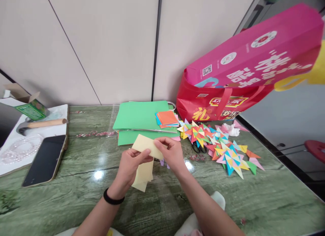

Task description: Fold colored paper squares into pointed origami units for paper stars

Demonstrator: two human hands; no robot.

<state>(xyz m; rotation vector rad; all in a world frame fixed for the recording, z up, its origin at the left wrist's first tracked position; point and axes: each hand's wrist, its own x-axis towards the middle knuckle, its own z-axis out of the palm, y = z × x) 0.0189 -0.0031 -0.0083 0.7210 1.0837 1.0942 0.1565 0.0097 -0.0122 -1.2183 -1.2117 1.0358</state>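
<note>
Between both hands hangs a pale yellow paper rectangle [147,145], tilted down to the right. My left hand [134,163], with a black band at its wrist, pinches the paper's lower left side. At its right end my right hand [170,152] grips it between thumb and fingers. More pale yellow sheets [143,176] lie on the table just below my left hand. Small purple paper pieces [164,163] show partly behind my right hand. Green sheets [141,115] lie behind the hands, with a stack of small orange and blue squares [167,118] on them.
Folded multicoloured paper stars [231,157] and black scissors [199,148] lie on the right. Behind them stands a red and pink bag [223,100]. At the left are a phone [45,160], a wooden-handled hammer [45,123], clear beads [22,148] and an open green box [33,107].
</note>
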